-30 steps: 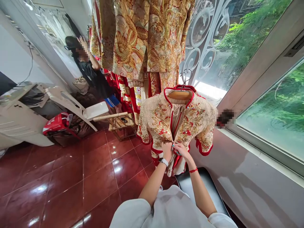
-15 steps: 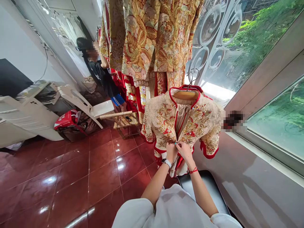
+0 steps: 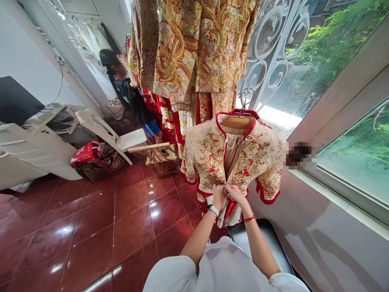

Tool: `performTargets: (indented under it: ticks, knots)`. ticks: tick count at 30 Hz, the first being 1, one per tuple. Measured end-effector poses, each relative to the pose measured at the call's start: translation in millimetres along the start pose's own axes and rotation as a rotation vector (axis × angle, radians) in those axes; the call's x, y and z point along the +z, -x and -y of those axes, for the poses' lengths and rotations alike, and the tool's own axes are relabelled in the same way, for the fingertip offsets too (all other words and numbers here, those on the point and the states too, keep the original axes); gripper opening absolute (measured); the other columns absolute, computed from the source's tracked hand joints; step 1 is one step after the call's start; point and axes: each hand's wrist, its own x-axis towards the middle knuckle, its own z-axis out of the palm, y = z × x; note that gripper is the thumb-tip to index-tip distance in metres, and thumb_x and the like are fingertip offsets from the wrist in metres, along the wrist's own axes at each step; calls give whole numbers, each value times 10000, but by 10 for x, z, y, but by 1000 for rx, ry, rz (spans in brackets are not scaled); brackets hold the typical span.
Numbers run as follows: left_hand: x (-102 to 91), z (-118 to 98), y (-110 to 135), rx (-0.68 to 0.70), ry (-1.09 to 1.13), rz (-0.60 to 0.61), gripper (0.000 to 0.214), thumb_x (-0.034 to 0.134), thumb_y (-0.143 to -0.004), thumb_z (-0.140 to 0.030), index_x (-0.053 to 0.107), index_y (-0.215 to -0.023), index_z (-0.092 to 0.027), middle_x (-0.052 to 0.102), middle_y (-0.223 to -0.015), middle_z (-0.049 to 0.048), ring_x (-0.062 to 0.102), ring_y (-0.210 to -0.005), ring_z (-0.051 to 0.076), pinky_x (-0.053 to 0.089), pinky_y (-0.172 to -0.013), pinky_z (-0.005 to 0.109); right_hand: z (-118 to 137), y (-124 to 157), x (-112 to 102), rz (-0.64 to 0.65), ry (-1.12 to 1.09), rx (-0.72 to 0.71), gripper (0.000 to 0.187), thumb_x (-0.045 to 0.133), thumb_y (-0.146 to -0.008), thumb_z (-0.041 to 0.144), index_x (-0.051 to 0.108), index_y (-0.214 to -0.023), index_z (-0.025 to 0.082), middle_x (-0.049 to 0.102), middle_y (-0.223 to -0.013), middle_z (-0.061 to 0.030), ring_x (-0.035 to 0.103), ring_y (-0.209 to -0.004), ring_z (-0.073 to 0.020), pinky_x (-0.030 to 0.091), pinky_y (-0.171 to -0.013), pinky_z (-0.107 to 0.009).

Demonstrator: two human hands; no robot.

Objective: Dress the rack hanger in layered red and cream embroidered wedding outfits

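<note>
I'm pinching the gold-beaded wedding jacket (image 3: pixel 246 160) at its front opening, fingertips closed, with my left hand (image 3: pixel 219 196) and right hand (image 3: pixel 235 195); it's hanging from a wooden hanger (image 3: pixel 237 122), soft, bead-weighted, best held along its red trim.

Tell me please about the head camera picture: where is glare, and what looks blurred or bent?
In the head view, the polished red floor tiles carry white glare spots; the window is very bright; the wide lens bends the wall and window frame; the left hand and right hand look sharp; a dark patch beside the window is pixelated.
</note>
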Motion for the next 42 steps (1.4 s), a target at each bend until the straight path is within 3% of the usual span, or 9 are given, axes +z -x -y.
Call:
performTargets:
  ticks: [6,10,16,21,26,30,34,38,42]
  knots:
    - [18,28,18,9,14,4,229,516,-934,-173,737,-881,-203,765,-901,98,681,-906,244,402,-934,365,-3,7,11,-6,48,6,352,404,-839,344,459,-518,213,411,-496,15,293,-463,-110,257,-502,-274]
    - [62,34,16,7,28,-26,307,447,-971,-169,740,-883,-198,769,-928,97,690,-925,245,409,-920,373,-47,-3,-4,-153,168,-11,333,471,-839,263,493,-513,202,546,-594,-45,446,-584,-149,293,-606,-286]
    - [63,23,9,-10,38,-39,355,400,-999,-196,753,-958,-210,765,-958,131,687,-910,266,416,-915,387,-61,33,-11,-380,285,-46,232,523,-863,267,520,-636,219,576,-685,-37,458,-619,-159,230,-609,-289]
    - [64,27,-7,-47,26,8,300,457,-970,-199,741,-879,-231,770,-971,116,681,-901,272,413,-898,372,-60,11,62,-165,-145,-18,316,550,-789,337,377,-547,230,397,-531,29,284,-512,-111,175,-535,-276]
    - [87,26,-29,-17,3,-11,235,534,-950,-228,735,-831,-203,766,-914,114,688,-867,256,419,-860,348,40,39,83,30,-353,-7,380,534,-749,559,357,-617,250,320,-497,78,166,-448,-70,141,-454,-246]
    - [48,4,-38,-27,4,-66,337,407,-1019,-200,739,-958,-181,766,-965,107,696,-884,222,416,-849,330,421,-36,-133,20,-483,-91,386,571,-717,564,356,-661,249,283,-520,89,182,-463,-69,170,-445,-234]
    - [-13,-13,-23,-32,22,-94,451,339,-1063,-272,743,-881,-188,768,-906,97,692,-821,199,406,-813,314,775,-92,-317,-66,-532,-214,319,612,-677,480,411,-649,233,322,-537,72,196,-476,-66,165,-452,-243]
    - [-115,-33,29,-79,78,-137,380,414,-1039,-309,715,-832,-204,764,-873,64,687,-810,198,395,-768,306,712,23,-265,-55,-488,-210,369,620,-674,541,423,-635,232,311,-518,76,177,-476,-67,153,-455,-249]
    - [-386,-122,-48,-148,140,-294,139,573,-955,-304,663,-1016,-217,752,-963,48,685,-913,223,407,-815,298,541,117,-155,-49,-506,-199,403,615,-690,570,400,-632,234,306,-514,76,179,-483,-71,159,-460,-247]
